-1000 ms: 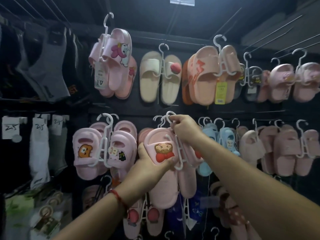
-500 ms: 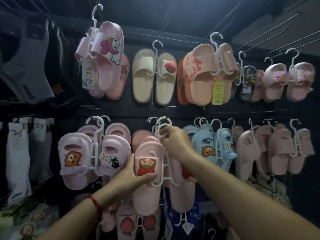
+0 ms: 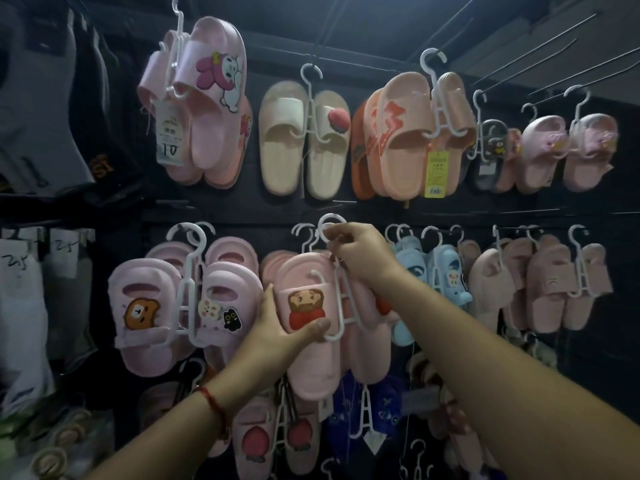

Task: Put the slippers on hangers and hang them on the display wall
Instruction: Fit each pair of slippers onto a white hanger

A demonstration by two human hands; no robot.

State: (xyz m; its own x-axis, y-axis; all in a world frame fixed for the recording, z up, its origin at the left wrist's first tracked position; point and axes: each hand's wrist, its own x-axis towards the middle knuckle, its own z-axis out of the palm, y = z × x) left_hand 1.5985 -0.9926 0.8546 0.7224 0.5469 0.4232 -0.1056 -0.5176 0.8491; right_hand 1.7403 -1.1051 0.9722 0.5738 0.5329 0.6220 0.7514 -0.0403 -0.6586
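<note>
1. Since the earlier frame the pink slippers [image 3: 311, 327] on their white hanger [image 3: 337, 296] have come closer to the wall at the middle of the frame, and the hook now sits level with the other hooks of the lower row.
2. The right hand [image 3: 360, 258] pinches the top of the hanger just under its hook, fingers curled round the stem.
3. The left hand [image 3: 277, 327] grips the nearer slipper from the left, thumb pressed on the strap below the cartoon figure, fingers behind the sole.
4. The pair hangs upright between both hands, toes up, heels low in the frame; whether the hook is already over a peg I cannot tell.
5. Just left hangs a pink pair with a bear badge [image 3: 138, 313]; just right, partly behind the right forearm, a blue pair [image 3: 446, 271].
6. More white hooks [image 3: 304, 233] crowd just beside the hanger's hook.
7. In the upper row hang a cream pair [image 3: 301, 140] and an orange pair [image 3: 398, 133].
8. Socks [image 3: 20, 306] hang at the left edge.
</note>
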